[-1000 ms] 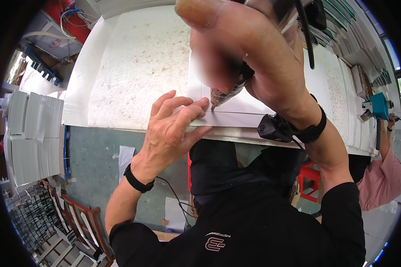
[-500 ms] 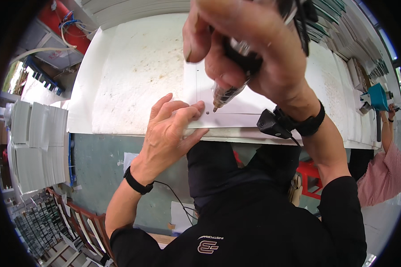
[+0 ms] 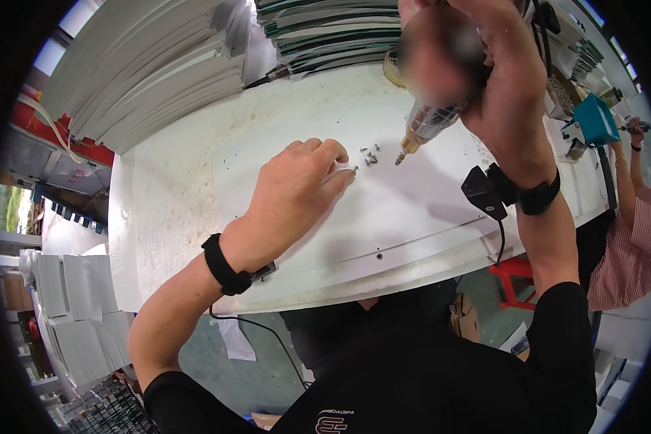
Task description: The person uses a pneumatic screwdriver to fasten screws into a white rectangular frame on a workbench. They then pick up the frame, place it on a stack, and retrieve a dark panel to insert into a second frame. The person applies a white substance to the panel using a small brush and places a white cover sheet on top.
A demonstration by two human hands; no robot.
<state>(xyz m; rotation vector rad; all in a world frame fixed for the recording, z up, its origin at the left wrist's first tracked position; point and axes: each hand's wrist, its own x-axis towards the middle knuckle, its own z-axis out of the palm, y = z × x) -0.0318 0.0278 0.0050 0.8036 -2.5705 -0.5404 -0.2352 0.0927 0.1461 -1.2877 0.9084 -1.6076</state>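
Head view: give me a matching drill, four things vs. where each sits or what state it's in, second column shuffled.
Things:
1. left hand
2. power screwdriver
3. loose screws
4. teal box

Places or states:
A. scattered on the white panel
B. far right, by another person's arm
C. pinching one small screw at its fingertips
D. held raised in the right hand, tip down

Pairs: 1-C, 2-D, 3-A, 4-B

L hand (image 3: 296, 189) pinching a screw (image 3: 355, 170), R hand (image 3: 495, 69) w/ power screwdriver (image 3: 428, 123)
More loose screws (image 3: 369, 154) just beside on white panel (image 3: 195, 195); driver tip raised off panel; stacked sheets (image 3: 152, 65) behind.
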